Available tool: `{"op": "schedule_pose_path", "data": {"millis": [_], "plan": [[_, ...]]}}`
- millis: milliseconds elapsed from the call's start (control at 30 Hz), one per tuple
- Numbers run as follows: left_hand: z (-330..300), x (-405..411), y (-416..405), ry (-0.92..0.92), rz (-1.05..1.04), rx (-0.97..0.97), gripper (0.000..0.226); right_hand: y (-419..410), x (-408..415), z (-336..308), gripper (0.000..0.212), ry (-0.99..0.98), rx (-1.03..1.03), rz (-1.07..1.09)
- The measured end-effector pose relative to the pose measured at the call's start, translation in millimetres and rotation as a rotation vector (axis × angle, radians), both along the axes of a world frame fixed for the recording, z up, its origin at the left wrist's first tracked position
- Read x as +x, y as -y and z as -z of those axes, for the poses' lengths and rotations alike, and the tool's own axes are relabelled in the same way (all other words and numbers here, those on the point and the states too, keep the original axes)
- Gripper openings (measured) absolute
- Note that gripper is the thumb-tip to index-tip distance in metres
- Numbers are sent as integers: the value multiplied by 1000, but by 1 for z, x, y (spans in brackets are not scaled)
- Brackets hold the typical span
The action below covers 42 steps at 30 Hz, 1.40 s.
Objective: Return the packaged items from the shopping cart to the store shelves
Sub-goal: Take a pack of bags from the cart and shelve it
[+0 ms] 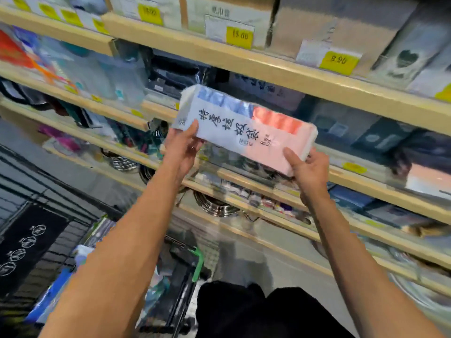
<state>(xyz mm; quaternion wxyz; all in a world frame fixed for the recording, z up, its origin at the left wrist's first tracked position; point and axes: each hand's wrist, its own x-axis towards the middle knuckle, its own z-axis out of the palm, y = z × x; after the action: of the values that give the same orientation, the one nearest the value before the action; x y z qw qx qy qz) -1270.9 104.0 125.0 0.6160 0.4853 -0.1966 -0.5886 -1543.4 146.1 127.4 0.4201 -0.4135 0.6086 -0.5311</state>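
I hold a long flat package in both hands, raised in front of the store shelves. Its wrapper is pale blue on the left half and pink on the right, with black handwritten characters across it. My left hand grips its lower left end, thumb on the front. My right hand grips the lower right corner. The package tilts down toward the right. The shopping cart with a green handle stands below, between my arms, with blue and clear packaged items in it.
Cream shelf edges run diagonally in several tiers, with yellow price tags. Boxes fill the top shelf, dark packets the middle ones, round metal pans sit lower. A black hanging cloth with white prints is at the left.
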Motion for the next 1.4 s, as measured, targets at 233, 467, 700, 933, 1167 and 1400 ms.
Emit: {"op": "schedule_pose_path", "data": {"millis": [233, 467, 700, 933, 1167, 1400], "plan": [[-24, -8, 68, 575, 209, -98, 35, 30, -16, 1, 30, -285, -192, 242], [-28, -16, 117, 1097, 158, -127, 61, 84, -20, -6, 40, -557, -58, 511], [-5, -34, 135, 1631, 113, -42, 37, 98, -12, 3, 23, -766, 2, 397], [-9, -35, 158, 1915, 231, -76, 44, 95, -13, 2, 38, -905, 73, 363], [5, -45, 160, 1847, 273, -182, 46, 121, 10, -11, 34, -952, 113, 378], [6, -61, 160, 1883, 619, -80, 42, 118, 27, 1, 47, -712, 57, 311]]}}
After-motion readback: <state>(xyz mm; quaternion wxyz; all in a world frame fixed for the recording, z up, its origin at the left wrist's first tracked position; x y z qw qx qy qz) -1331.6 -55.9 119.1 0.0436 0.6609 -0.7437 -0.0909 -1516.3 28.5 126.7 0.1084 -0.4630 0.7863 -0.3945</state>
